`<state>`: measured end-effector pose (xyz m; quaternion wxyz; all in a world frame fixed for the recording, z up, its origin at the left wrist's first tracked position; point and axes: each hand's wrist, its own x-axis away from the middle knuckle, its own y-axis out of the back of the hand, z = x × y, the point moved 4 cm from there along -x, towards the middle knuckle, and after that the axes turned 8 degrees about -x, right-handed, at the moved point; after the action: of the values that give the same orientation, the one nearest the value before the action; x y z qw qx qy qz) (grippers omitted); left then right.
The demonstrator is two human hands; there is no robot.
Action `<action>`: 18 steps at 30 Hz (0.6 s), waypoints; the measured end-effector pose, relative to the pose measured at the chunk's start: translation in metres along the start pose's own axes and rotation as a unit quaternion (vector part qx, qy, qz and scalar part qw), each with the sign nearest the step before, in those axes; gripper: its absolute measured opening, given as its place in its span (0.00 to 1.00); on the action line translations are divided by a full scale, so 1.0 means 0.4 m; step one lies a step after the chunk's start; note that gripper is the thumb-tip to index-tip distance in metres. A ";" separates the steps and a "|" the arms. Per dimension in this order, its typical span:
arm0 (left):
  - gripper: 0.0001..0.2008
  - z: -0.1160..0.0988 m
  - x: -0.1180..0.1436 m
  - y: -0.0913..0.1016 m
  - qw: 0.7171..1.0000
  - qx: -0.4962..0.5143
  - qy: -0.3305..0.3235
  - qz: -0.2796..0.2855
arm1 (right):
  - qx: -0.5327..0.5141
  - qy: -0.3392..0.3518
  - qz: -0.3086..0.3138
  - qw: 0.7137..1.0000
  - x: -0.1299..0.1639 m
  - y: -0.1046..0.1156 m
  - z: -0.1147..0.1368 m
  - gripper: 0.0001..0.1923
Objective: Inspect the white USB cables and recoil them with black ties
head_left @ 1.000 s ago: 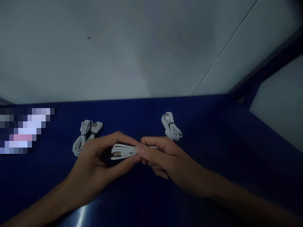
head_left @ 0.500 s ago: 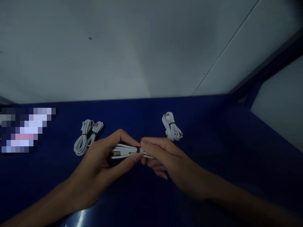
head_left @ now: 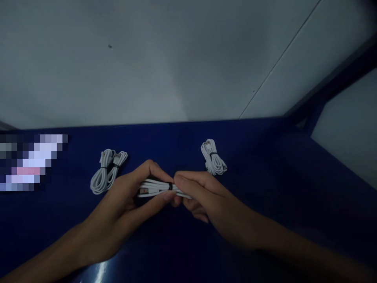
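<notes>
Between both hands is a coiled white USB cable (head_left: 154,188), bound around its middle by a black tie (head_left: 170,186). My left hand (head_left: 129,204) grips the coil's left part, thumb below and index finger above, with a USB plug showing between them. My right hand (head_left: 203,192) pinches the right end of the coil close to the tie, its thumb on top. The fingers hide part of that end. Beyond the left hand lie two more bundled white cables (head_left: 100,179), side by side. Another bundled white cable (head_left: 214,157) rests just behind the right hand.
A blue tabletop (head_left: 165,145) stretches under the hands and meets a pale grey wall (head_left: 141,78) at the back. A pixelated bright patch (head_left: 35,161) covers something at the far left. A blue frame post (head_left: 315,114) stands at the right.
Almost nothing differs. The hands keep the same grip on the cable, and the whole view has shifted very slightly.
</notes>
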<state>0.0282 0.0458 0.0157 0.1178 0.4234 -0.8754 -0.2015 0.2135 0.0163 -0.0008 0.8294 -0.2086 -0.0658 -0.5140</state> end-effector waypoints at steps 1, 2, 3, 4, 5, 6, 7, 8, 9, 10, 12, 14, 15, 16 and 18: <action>0.03 0.000 0.000 0.001 1.000 0.003 0.000 0.000 | -0.001 0.002 0.000 1.000 -0.001 0.000 0.000 0.26; 0.03 -0.001 0.000 0.001 1.000 0.005 0.000 0.001 | -0.003 0.003 -0.001 1.000 -0.001 0.000 0.000 0.26; 0.03 -0.002 0.000 0.001 1.000 0.007 0.002 0.001 | -0.007 0.004 -0.001 1.000 -0.002 0.000 0.000 0.26; 0.03 -0.003 0.000 0.001 1.000 0.009 0.004 0.003 | -0.009 0.005 -0.002 1.000 -0.002 0.001 0.000 0.26; 0.03 -0.004 0.000 0.000 1.000 0.011 0.004 0.004 | -0.009 0.005 -0.001 1.000 -0.003 0.001 -0.001 0.26; 0.03 -0.006 0.000 -0.002 1.000 0.012 0.003 0.005 | -0.007 0.003 -0.001 1.000 -0.003 0.001 -0.001 0.26; 0.03 -0.007 0.000 -0.004 1.000 0.013 0.003 0.002 | -0.004 0.001 -0.002 1.000 -0.002 0.001 -0.002 0.26; 0.03 -0.007 -0.001 -0.006 1.000 0.012 0.001 -0.006 | 0.000 0.001 -0.007 1.000 -0.001 0.001 -0.003 0.26; 0.03 -0.007 -0.001 -0.007 1.000 0.010 -0.001 -0.019 | 0.010 0.004 -0.017 1.000 0.000 0.001 -0.003 0.26; 0.03 -0.005 -0.001 -0.006 0.999 0.007 -0.006 -0.037 | 0.025 0.013 -0.030 0.999 0.002 0.003 -0.002 0.26; 0.06 0.002 -0.001 -0.005 0.997 -0.005 -0.015 -0.076 | 0.063 0.043 -0.060 0.995 0.006 0.004 0.001 0.24; 0.10 0.012 -0.002 -0.002 0.994 -0.023 -0.019 -0.103 | 0.095 0.075 -0.080 0.989 0.010 0.005 0.005 0.22; 0.10 0.017 -0.002 0.000 0.993 -0.032 -0.019 -0.112 | 0.103 0.086 -0.084 0.987 0.011 0.005 0.005 0.21; 0.10 0.021 -0.003 0.001 0.992 -0.039 -0.018 -0.119 | 0.106 0.092 -0.088 0.986 0.011 0.005 0.005 0.20; 0.10 0.025 -0.004 0.004 0.990 -0.044 -0.017 -0.131 | 0.107 0.099 -0.093 0.985 0.011 0.008 0.005 0.19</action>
<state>0.0244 0.0502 0.0075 0.0939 0.5252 -0.8046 -0.2608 0.2184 0.0146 0.0014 0.7979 -0.0597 -0.0575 -0.5970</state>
